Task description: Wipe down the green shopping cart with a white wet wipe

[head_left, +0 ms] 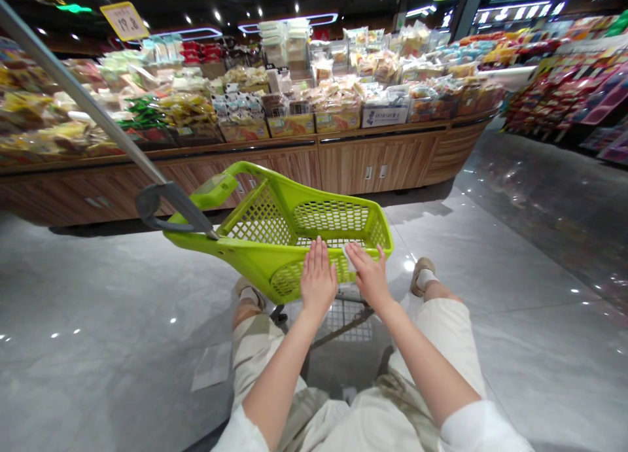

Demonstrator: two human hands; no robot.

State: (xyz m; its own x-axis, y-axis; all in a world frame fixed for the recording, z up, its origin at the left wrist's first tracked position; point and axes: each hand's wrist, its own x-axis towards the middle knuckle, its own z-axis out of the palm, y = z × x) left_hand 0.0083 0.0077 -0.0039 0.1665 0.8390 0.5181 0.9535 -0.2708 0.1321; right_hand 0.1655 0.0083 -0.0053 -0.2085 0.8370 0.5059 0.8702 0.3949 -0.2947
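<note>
- Both forearms reach from my white sleeves toward twelve o'clock.
- Left hand [318,278] lies flat on the near rim of the green basket [255,259], fingers straight and close together, gripping nothing.
- Right hand [370,275], at its three o'clock, lies flat too, fingertips on a white scrap [349,254].
- Grey handle [161,200] juts toward ten o'clock.

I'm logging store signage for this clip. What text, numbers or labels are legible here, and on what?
"19.8": yellow price sign, upper left, above the display.
"HORSH": white box front on the wooden counter; the characters after it are blurred.
Labels on the packets: too small or blurred.
Green basket: nothing legible.
</note>
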